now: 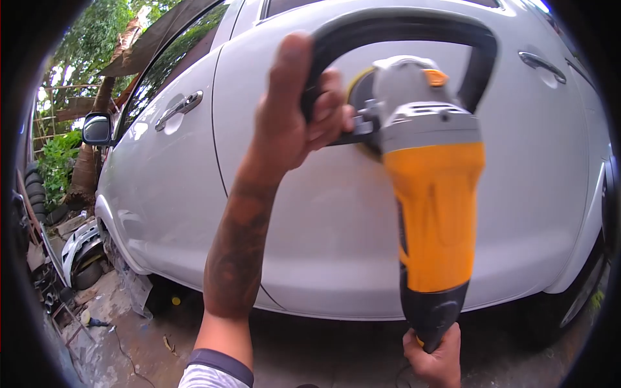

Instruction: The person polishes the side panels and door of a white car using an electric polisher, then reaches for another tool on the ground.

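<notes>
A yellow and grey power polisher (435, 207) is held upright in front of the side of a white car (310, 213). My left hand (297, 110) wraps round the left side of its black loop handle (414, 27), thumb pointing up. At the bottom of the body, my right hand (436, 359) grips the black rear end. The polishing pad (362, 90) shows only in part behind the grey head, facing the door panel; whether it touches the paint I cannot tell.
Chrome door handles (179, 110) and a side mirror (98, 129) stick out from the car. On the ground at left lie a white bumper-like part (81, 246), stacked tyres (35, 187) and a cord (126, 355). A wheel (582, 297) stands at the right.
</notes>
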Tool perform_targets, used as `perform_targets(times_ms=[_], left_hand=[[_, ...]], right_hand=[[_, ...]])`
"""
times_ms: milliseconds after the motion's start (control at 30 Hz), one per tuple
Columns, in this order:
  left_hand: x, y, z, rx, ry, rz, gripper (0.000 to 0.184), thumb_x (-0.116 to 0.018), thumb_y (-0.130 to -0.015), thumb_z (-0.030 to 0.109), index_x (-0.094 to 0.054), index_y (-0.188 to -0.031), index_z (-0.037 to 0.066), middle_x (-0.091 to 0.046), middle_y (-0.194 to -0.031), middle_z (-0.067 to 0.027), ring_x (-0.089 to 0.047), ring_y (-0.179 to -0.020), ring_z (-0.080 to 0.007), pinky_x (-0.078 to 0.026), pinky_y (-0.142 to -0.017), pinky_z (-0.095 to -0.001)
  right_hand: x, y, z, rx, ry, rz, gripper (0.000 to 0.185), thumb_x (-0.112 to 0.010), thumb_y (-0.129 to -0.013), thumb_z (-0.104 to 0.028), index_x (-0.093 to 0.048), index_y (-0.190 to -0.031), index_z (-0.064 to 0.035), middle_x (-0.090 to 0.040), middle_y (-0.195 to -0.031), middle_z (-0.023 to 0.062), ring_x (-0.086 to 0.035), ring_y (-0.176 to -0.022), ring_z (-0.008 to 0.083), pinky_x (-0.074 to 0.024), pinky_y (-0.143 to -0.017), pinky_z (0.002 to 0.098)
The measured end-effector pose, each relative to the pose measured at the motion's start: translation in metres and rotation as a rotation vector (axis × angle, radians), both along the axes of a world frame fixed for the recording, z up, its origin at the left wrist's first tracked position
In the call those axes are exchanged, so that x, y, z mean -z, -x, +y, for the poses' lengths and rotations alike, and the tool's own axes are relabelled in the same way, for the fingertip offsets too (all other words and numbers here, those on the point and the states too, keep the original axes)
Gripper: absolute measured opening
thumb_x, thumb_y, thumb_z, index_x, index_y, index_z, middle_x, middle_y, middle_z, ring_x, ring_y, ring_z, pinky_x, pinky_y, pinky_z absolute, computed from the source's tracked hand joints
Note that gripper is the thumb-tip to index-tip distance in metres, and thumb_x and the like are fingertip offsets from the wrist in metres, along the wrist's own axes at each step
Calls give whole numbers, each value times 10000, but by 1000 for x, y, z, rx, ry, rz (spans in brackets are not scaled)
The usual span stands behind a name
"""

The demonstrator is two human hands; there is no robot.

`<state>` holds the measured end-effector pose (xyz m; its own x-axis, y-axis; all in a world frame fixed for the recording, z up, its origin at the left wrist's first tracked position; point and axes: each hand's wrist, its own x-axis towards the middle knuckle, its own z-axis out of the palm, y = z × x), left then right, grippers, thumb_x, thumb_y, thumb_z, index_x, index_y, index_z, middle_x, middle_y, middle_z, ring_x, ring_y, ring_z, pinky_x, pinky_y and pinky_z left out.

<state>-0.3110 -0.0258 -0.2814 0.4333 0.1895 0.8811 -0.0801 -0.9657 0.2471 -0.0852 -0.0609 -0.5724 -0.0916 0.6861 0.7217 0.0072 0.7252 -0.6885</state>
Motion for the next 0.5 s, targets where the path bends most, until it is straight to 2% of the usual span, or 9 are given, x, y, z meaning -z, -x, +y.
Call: perform_targets(times_ms=[33, 100, 133, 200, 333, 400, 433, 467, 500], left_hand=[[-4, -6, -2, -12, 9, -8, 787, -313, -954, 822, -382, -579, 133, -294, -458, 33, -312, -377, -112, -495, -650, -312], [-7, -8, -8, -84, -49, 96, 780, -343, -950, 811, -377, -572, 129, -300, -456, 28, -325, -381, -115, -494, -649, -310], [-5, -2, -9, -99, -47, 89, 780, -343, -950, 811, -377, -572, 129, -300, -456, 28, -325, -381, -115, -494, -649, -310], [-2, 13, -10, -54, -16, 43, 777, -365, -938, 813, -378, -568, 129, -312, -451, 27, -338, -381, -117, -493, -659, -305], [16, 69, -11, -35, -21, -45, 786, -298, -918, 855, -365, -577, 150, -327, -443, 31, -314, -372, -124, -474, -678, -311], [28, 100, -15, -57, -38, -118, 789, -264, -902, 880, -364, -596, 159, -328, -445, 37, -301, -372, -126, -457, -685, -314], [33, 118, -16, -69, -40, -158, 794, -253, -889, 897, -370, -612, 162, -327, -448, 44, -303, -375, -123, -447, -690, -310], [39, 134, -16, -43, -42, -226, 809, -243, -886, 900, -361, -608, 149, -319, -441, 45, -280, -346, -114, -411, -606, -270], [43, 150, -20, -64, -64, -243, 802, -264, -890, 892, -359, -608, 148, -316, -443, 45, -275, -347, -111, -377, -542, -252]], right_hand=[[3, 1, -1, -12, 9, -8, 169, -743, -758, -78, -679, -902, -17, -708, -753, 75, -692, -690, 150, -538, -695, 301], [7, 7, -5, -22, -13, -38, 315, -729, -864, -46, -645, -1163, 5, -598, -740, 54, -577, -551, 171, -522, -602, 353], [7, 10, -5, -37, -12, -46, 315, -729, -864, -46, -645, -1163, 5, -598, -740, 54, -577, -551, 171, -522, -602, 353], [5, 20, -1, -111, 147, 58, 125, -693, -779, -31, -649, -894, -8, -607, -663, 8, -570, -630, 95, -472, -615, 286], [1, 46, 7, -99, 26, -29, 116, -680, -781, -17, -645, -891, -12, -600, -661, 12, -564, -618, 108, -474, -615, 288], [-3, 62, 11, -109, -32, -119, 277, -743, -760, -64, -642, -1013, -14, -720, -783, 104, -733, -705, 217, -547, -694, 335], [-7, 70, 13, -113, -90, -201, 387, -747, -761, -85, -597, -1108, -2, -734, -833, 157, -753, -757, 315, -562, -723, 378], [-10, 80, 15, -119, -89, -199, 387, -747, -761, -85, -597, -1108, -2, -734, -833, 157, -753, -757, 315, -562, -723, 378], [-12, 92, 17, -151, -81, -229, 410, -740, -765, -95, -585, -1130, 6, -732, -849, 182, -743, -782, 364, -567, -738, 399]])
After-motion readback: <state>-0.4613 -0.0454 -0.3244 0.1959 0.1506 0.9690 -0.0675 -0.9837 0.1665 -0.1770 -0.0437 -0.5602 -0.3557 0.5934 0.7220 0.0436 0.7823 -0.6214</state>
